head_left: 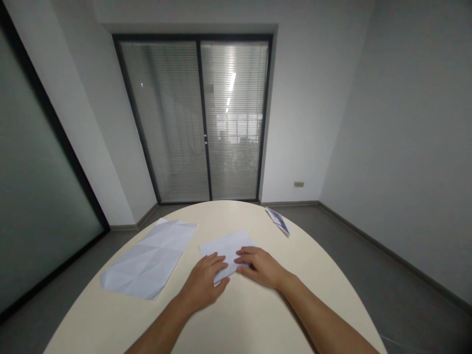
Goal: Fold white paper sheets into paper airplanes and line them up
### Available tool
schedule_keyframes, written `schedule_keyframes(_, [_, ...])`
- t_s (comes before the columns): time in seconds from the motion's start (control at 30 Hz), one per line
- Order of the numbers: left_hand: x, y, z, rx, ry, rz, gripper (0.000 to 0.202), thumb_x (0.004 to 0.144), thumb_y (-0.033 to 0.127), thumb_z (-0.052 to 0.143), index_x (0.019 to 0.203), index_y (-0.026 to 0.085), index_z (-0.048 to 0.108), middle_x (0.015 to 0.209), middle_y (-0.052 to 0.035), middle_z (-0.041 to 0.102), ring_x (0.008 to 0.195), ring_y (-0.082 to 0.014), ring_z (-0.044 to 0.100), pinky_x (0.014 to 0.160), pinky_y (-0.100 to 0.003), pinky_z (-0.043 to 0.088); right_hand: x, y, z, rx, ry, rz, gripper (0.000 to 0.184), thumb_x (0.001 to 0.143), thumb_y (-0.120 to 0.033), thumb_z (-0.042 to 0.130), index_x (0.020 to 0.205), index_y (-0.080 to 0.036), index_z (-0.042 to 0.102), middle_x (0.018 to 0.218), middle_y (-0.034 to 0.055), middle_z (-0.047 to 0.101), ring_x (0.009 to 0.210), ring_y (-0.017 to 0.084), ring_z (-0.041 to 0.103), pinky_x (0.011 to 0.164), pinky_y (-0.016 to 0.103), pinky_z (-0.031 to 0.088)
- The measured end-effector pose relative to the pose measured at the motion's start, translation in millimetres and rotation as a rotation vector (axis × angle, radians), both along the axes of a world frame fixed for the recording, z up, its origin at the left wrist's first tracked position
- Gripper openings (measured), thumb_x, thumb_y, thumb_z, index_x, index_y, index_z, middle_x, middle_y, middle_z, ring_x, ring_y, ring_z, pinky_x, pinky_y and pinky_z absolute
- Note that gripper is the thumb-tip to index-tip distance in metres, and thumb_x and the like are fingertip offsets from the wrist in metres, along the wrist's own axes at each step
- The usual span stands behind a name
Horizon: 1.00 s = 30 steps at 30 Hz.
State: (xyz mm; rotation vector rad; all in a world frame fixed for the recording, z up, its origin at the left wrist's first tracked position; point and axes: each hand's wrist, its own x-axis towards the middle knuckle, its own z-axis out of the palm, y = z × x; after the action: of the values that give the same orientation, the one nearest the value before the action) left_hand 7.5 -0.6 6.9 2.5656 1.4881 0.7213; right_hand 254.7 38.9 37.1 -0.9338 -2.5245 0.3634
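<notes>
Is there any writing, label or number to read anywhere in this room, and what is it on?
No text can be read.
Folded paper under the left hand and right hand: blank.
Creased sheet: blank, fold lines only.
Small folded piece at the table's far edge: dark patches, too small and blurred to read.
Wall plate: too small to tell.

Bare left hand (pixel 204 284) and bare right hand (pixel 260 268); left forearm (pixel 162 327) and right forearm (pixel 319 317) are uncovered along their whole visible length, to the lower edge of view.
</notes>
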Motion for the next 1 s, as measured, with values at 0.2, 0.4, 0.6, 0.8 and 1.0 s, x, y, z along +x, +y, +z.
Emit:
schedule_keyframes(0.2, [0.2, 3.1, 2.7, 0.002, -0.117, -0.002, 0.021, 0.091, 0.032, 0.056, 0.103, 0.024, 0.072, 0.116, -0.0037, 0.074, 0.117, -0.0227, 0.064, 0.104, -0.035, 0.049, -0.9, -0.3, 1.3, -0.009, 0.003, -0.018, 0.038, 0.099, -0.046, 0.048, 0.119, -0.026, 0.072, 0.129, 0.0069, 0.067, 0.122, 0.023, 0.059, 0.108, 0.037, 0.043])
schedule_keyframes(0.4, [-2.3, 3.8, 9.4, -0.052, -0.171, 0.074, 0.028, 0.097, 0.035, 0.047, 0.095, 0.024, 0.073, 0.1, -0.0036, 0.077, 0.097, -0.0218, 0.071, 0.087, -0.03, 0.05, 4.2, 4.5, -0.3, -0.013, -0.012, 0.045, 0.041, 0.095, -0.047, 0.055, 0.124, -0.022, 0.069, 0.131, 0.0089, 0.066, 0.122, 0.026, 0.059, 0.108, 0.038, 0.042])
schedule_keyframes(0.6, [-7.4, 6.9, 9.4, -0.086, -0.236, 0.137, 0.034, 0.097, 0.04, 0.047, 0.083, 0.022, 0.072, 0.083, -0.0024, 0.075, 0.08, -0.0202, 0.069, 0.072, -0.027, 0.044, 19.3, 13.7, -7.6, -0.044, 0.002, -0.076, 0.035, 0.095, -0.032, 0.05, 0.122, -0.023, 0.069, 0.123, 0.0076, 0.07, 0.116, 0.026, 0.063, 0.103, 0.038, 0.045])
schedule_keyframes(0.8, [-12.5, 11.6, 2.3, -0.071, -0.394, 0.122, 0.034, 0.096, 0.044, 0.049, 0.082, 0.022, 0.071, 0.082, -0.002, 0.075, 0.079, -0.02, 0.068, 0.075, -0.027, 0.044, 32.3, 22.9, -16.1, -0.222, 0.119, -0.205, 0.023, 0.087, -0.035, 0.06, 0.097, -0.019, 0.075, 0.084, 0.0039, 0.074, 0.074, 0.02, 0.065, 0.067, 0.028, 0.047])
schedule_keyframes(1.0, [-16.8, 10.5, 3.9, -0.053, -0.558, 0.119, 0.034, 0.094, 0.045, 0.052, 0.081, 0.02, 0.071, 0.078, -0.0014, 0.073, 0.076, -0.0194, 0.066, 0.071, -0.026, 0.046, 31.5, 25.5, -20.2, -0.467, 0.423, -0.16, 0.03, 0.081, -0.043, 0.071, 0.091, -0.014, 0.072, 0.085, 0.0049, 0.073, 0.079, 0.021, 0.065, 0.071, 0.03, 0.05])
